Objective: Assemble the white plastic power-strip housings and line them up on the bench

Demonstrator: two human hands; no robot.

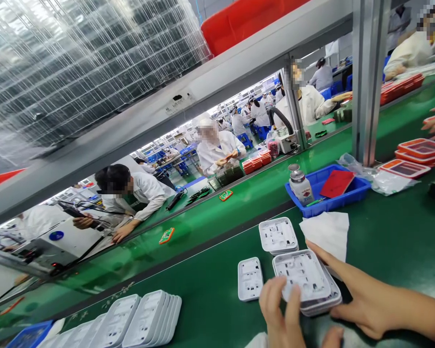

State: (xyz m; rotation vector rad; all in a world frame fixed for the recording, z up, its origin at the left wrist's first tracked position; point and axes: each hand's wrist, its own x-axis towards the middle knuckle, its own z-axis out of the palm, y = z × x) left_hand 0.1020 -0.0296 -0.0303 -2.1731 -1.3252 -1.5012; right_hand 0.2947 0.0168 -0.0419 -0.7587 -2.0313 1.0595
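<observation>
My left hand [284,314] comes up from the bottom edge, fingers spread, its fingertips touching the near edge of a small stack of white plastic covers [304,278] on the green bench. My right hand [362,295] lies along the stack's right side with its fingers stretched out against it. Another short stack of the same covers [277,235] sits just behind. A single smaller white cover [250,278] lies to the left. A folded white cloth [328,232] lies behind my right hand.
A row of white covers [145,319] leans at the lower left. A blue tray [348,193] holds a white bottle [300,186] and a red card. Red-rimmed trays [416,152] sit at the right. Beyond the green conveyor [210,217], several people in white coats work.
</observation>
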